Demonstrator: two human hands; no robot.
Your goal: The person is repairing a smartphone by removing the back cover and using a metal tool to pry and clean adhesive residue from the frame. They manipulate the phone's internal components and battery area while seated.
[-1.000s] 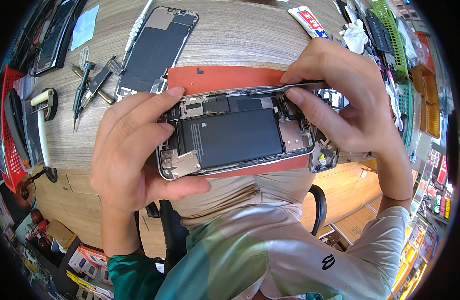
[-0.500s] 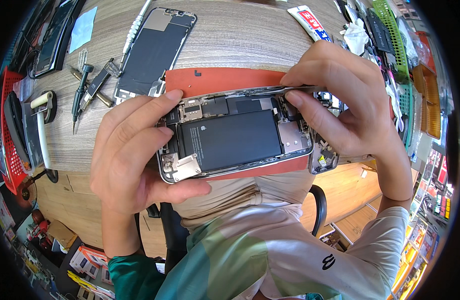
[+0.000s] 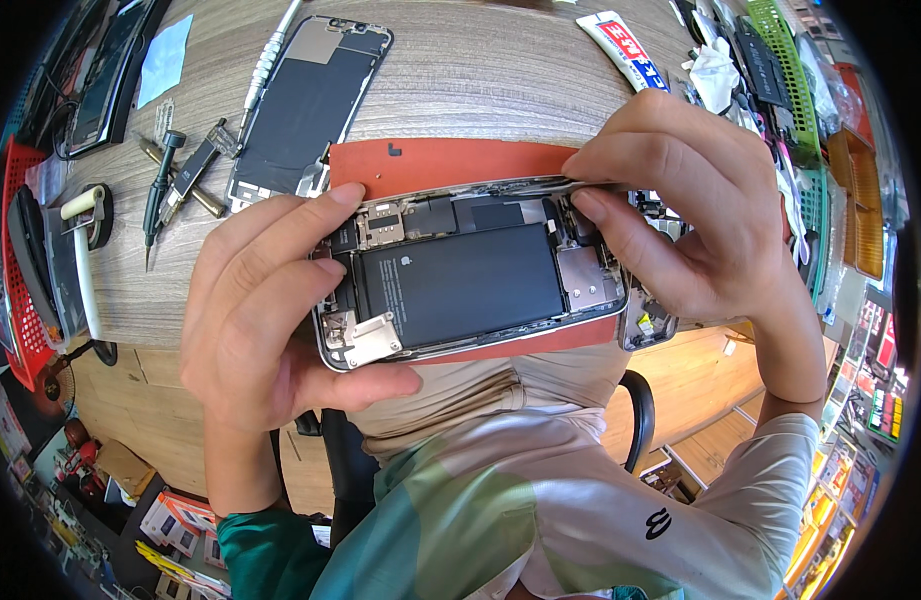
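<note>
An opened phone body (image 3: 465, 285), with its black battery and metal shields exposed, lies tilted over a red mat (image 3: 450, 158) at the table's near edge. My left hand (image 3: 265, 290) grips the phone's left end, fingers on its upper left side and thumb along the lower edge. At the upper right edge of the phone, my right hand (image 3: 690, 200) is closed in a pinch. Between its thumb and forefinger shows a thin flat metal strip, mostly hidden by the fingers. Another phone part (image 3: 648, 322) with small pieces inside lies partly under my right hand.
A detached phone screen (image 3: 305, 100) lies face down at the back left, beside a white pen-like tool (image 3: 270, 65). Further left are a screwdriver (image 3: 162, 190) and a white-handled hammer (image 3: 87, 270). A tube (image 3: 622, 50) lies at the back right. Baskets line both sides.
My right hand has shifted down slightly at the phone's upper edge, its fingers still pinched. The left hand and phone have hardly moved.
</note>
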